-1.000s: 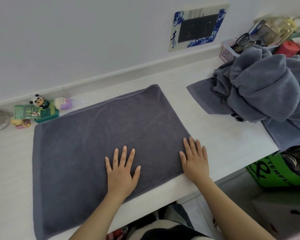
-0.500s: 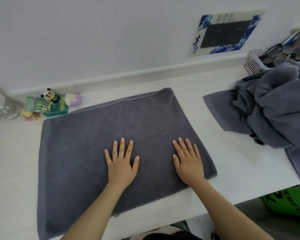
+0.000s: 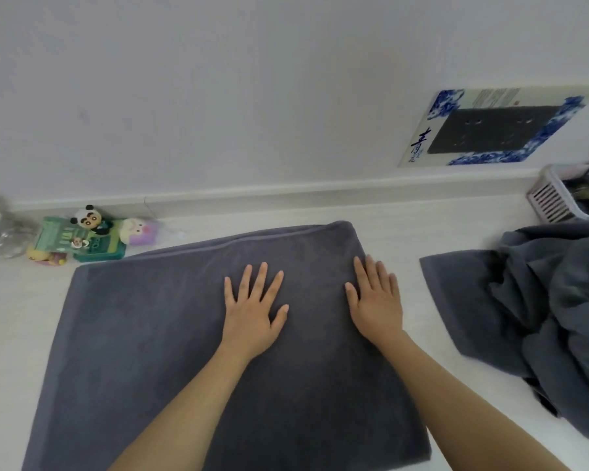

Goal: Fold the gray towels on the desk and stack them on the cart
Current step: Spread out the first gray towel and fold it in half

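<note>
Two flat hands, left hand (image 3: 252, 314), right hand (image 3: 376, 300), towel (image 3: 143, 334) lengthwise left-right

Both palms lie flat with straight, spread fingers on the gray towel (image 3: 143, 334): the left hand (image 3: 252, 311) near its middle, the right hand (image 3: 376, 300) beside its right edge; right of that hand a towel heap (image 3: 541, 317) sits on the desk (image 3: 405, 239)

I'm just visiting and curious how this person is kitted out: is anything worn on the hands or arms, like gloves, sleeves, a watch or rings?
Nothing that shows. The left hand and the right hand are bare, with no gloves, and no rings visible on the fingers. Both forearms are uncovered all the way to the bottom edge of the picture: no sleeves, watch, bracelet or markings can be seen. The fingernails look short and unpainted.
</note>
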{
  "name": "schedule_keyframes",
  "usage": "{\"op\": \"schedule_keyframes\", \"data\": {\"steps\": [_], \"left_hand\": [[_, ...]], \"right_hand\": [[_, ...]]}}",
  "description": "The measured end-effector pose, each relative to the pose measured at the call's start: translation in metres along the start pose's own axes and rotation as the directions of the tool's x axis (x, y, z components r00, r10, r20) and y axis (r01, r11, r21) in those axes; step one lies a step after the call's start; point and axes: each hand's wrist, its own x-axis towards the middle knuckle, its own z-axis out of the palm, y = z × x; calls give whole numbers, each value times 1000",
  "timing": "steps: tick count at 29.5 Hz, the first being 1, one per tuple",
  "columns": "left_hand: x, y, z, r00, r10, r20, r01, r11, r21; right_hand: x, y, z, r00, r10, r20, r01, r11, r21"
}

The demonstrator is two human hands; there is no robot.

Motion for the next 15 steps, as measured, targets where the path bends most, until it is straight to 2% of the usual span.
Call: {"op": "schedule_keyframes", "data": {"steps": [3,5,7,9,12,15], "left_hand": [[-5,1,6,999,34,-35,-34,999,10],[-3,2,5,998,36,-56,-36,999,2],[2,1,2,996,33,-79,-33,999,-9],[6,1,2,997,25,-78,-26,1000,-5],[8,-2,4,996,12,-90,-14,1000,-17],[9,-2,2,996,13,-93,-14,1000,-19]], "right_hand": [[25,-6,-8,999,6,-34,-6,1000,11],[50,-17,-21,992,23,-120,-6,990,140],[80,-22,-33,978,112,-174,-54,950,306],[111,-24,-42,984,147,-102,-84,883,462],[140,-23,-54,992,46,120,-107,819,564],[148,-17,-67,991,-7,131,-86,716,693]]}}
